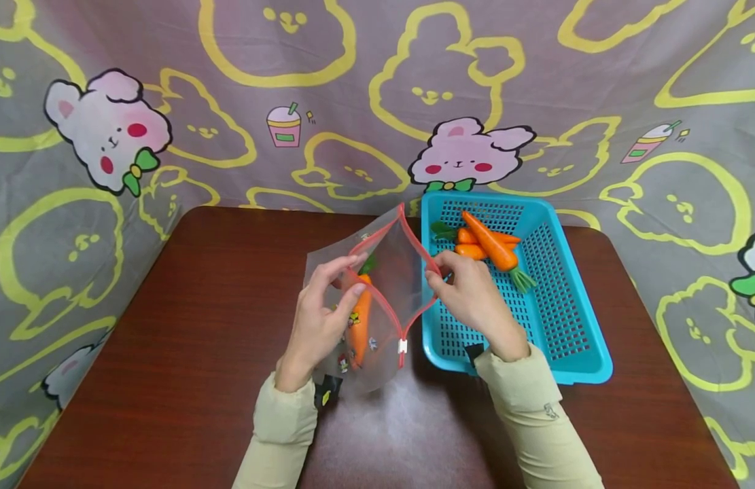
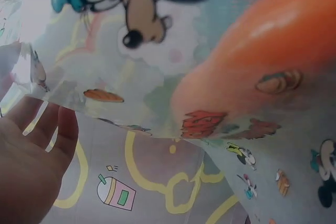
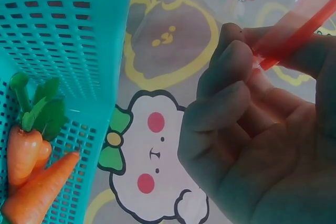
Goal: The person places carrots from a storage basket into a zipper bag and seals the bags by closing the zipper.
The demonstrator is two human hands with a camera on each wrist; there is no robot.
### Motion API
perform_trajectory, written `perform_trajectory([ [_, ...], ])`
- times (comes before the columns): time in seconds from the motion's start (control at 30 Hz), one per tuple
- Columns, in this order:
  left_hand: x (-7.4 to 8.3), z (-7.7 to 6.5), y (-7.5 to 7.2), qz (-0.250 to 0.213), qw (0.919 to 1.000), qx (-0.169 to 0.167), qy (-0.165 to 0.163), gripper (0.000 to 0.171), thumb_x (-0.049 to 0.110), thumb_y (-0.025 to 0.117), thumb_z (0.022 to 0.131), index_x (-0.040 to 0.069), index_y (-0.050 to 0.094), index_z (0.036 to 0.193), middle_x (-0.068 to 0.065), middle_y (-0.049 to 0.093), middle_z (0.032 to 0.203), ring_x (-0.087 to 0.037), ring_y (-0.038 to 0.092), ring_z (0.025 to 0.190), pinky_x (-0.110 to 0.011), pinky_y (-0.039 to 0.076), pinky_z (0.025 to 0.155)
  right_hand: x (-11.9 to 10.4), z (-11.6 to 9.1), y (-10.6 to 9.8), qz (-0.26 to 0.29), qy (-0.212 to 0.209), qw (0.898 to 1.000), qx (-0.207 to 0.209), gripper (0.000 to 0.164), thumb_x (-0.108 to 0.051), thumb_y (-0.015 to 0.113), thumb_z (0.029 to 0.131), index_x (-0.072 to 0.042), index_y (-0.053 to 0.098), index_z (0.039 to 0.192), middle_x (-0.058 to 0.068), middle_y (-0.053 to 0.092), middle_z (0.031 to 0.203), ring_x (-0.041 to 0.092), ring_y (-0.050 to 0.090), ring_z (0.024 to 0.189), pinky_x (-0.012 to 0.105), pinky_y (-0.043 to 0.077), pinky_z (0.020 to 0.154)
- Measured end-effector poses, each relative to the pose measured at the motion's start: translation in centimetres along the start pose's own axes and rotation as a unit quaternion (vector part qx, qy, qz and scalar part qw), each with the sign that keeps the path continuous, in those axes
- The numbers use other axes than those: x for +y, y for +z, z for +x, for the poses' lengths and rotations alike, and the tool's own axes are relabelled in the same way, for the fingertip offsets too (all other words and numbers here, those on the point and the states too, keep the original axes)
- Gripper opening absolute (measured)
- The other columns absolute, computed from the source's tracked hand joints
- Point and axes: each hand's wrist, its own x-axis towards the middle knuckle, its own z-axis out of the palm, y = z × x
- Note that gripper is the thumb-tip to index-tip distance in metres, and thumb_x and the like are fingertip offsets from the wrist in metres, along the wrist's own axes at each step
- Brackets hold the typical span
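A clear zip bag (image 1: pixel 386 367) with a red zip edge and a white slider (image 1: pixel 403 346) is held up over the table, its mouth spread wide. One carrot (image 1: pixel 360 322) with a green top lies inside, and in the left wrist view the carrot (image 2: pixel 268 40) shows through the printed plastic. My left hand (image 1: pixel 319 316) pinches the left rim of the mouth between thumb and fingers. On the opposite rim, my right hand (image 1: pixel 475 288) pinches the red zip strip (image 3: pixel 299 38) between thumb and curled fingers.
A turquoise plastic basket (image 1: pixel 582 319) stands on the brown table (image 1: pixel 187 353) to the right, beside the bag. Several carrots (image 1: pixel 490 241) with green tops lie in it. A patterned cloth (image 1: pixel 353 102) hangs behind and along both sides of the table.
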Motion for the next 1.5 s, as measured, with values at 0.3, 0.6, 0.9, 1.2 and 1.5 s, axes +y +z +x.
perform_trajectory([
  [0.3,-0.1,0.0,0.1,0.009,0.9995,-0.007,0.028,0.039,-0.002,0.07,0.084,0.003,0.06,0.121,-0.013,0.066,0.123,-0.022,0.05,0.085,-0.027,0.041,0.078,0.1,-0.1,-0.3,0.006,0.003,1.0,0.003,0.011,-0.02,0.06,0.095,-0.01,0.065,0.096,0.008,0.067,0.081,0.019,0.056,0.062,0.031,0.047,0.054],
  [0.6,0.1,-0.2,0.0,0.001,0.9995,-0.03,0.011,0.036,0.002,0.069,0.086,0.002,0.06,0.121,-0.015,0.065,0.125,-0.021,0.055,0.1,-0.027,0.043,0.084,0.4,-0.1,-0.7,0.001,0.01,1.0,0.012,0.016,-0.02,0.06,0.095,-0.006,0.067,0.099,0.007,0.068,0.083,0.019,0.057,0.065,0.031,0.047,0.058],
  [0.9,0.3,-0.3,0.1,0.0,0.9977,-0.065,-0.015,0.044,0.0,0.066,0.086,0.006,0.056,0.128,-0.011,0.061,0.131,-0.019,0.055,0.1,-0.028,0.044,0.084,0.7,-0.2,-1.1,0.0,0.019,1.0,0.011,0.015,-0.02,0.06,0.095,-0.007,0.067,0.098,0.009,0.068,0.082,0.02,0.054,0.059,0.031,0.045,0.053],
  [1.2,-0.2,-0.4,0.3,0.008,0.9926,-0.1,-0.068,0.041,0.004,0.064,0.091,0.01,0.055,0.131,-0.006,0.057,0.138,-0.019,0.06,0.109,-0.033,0.05,0.087,0.7,-0.3,-1.1,-0.005,0.024,1.0,0.003,0.016,-0.022,0.061,0.095,-0.008,0.066,0.1,0.007,0.069,0.085,0.021,0.058,0.069,0.031,0.048,0.058],
  [1.5,-0.6,-0.5,0.5,-0.016,0.987,-0.121,-0.104,0.039,0.007,0.062,0.093,0.012,0.055,0.13,-0.004,0.059,0.131,-0.017,0.064,0.106,-0.035,0.054,0.089,0.9,-0.1,-1.0,-0.02,0.021,1.0,-0.011,0.014,-0.021,0.061,0.095,-0.008,0.066,0.099,0.007,0.067,0.083,0.02,0.053,0.063,0.03,0.044,0.055],
])
